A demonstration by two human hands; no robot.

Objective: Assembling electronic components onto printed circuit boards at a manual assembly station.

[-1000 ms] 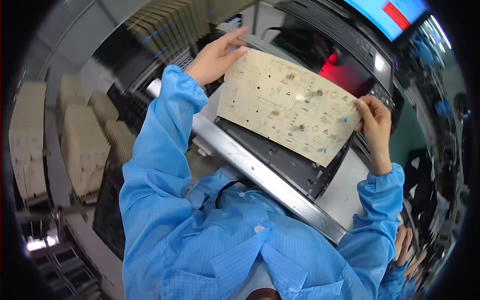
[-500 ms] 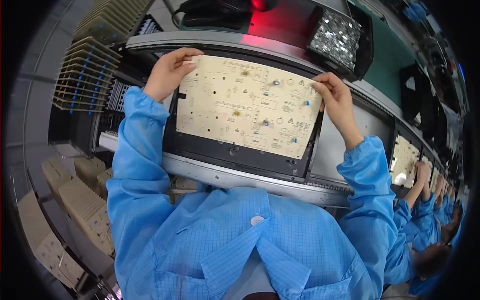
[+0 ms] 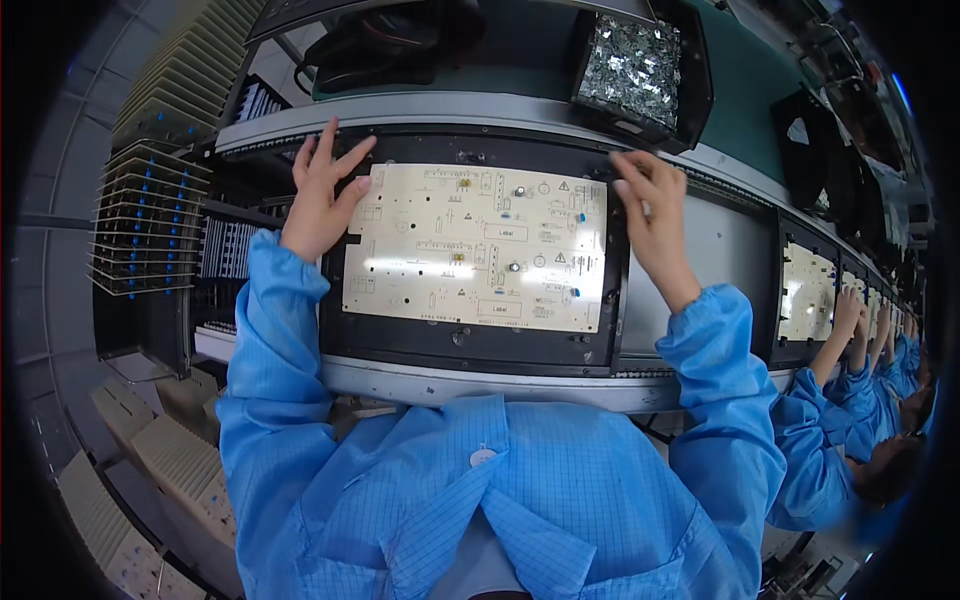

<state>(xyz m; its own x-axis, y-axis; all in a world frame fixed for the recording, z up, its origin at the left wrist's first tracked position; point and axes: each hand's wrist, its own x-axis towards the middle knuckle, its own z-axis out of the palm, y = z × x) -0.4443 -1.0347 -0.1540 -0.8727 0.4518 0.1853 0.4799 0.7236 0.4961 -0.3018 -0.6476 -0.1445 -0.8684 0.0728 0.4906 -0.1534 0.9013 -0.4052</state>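
A cream circuit board (image 3: 430,215) with a few small blue and yellow parts lies flat in a black carrier frame (image 3: 400,338) in front of me. My left hand (image 3: 325,195) is open at the board's upper left corner, fingers spread over the frame and the thumb tip at the board's edge. Just off the upper right corner is my right hand (image 3: 655,215), its fingers loosely bent and apart, with nothing visible between them.
The frame sits on a metal-railed conveyor (image 3: 400,380). Beyond it stands a black bin (image 3: 640,75) of small shiny pieces. Racks of boards (image 3: 150,220) stand at left, more boards (image 3: 180,460) lower left. At right, co-workers' hands (image 3: 850,315) reach over another board (image 3: 808,290).
The board, earlier tilted and held at both upper corners, now lies level in the frame. Both hands have let go and spread their fingers. The red glow at the back is gone.
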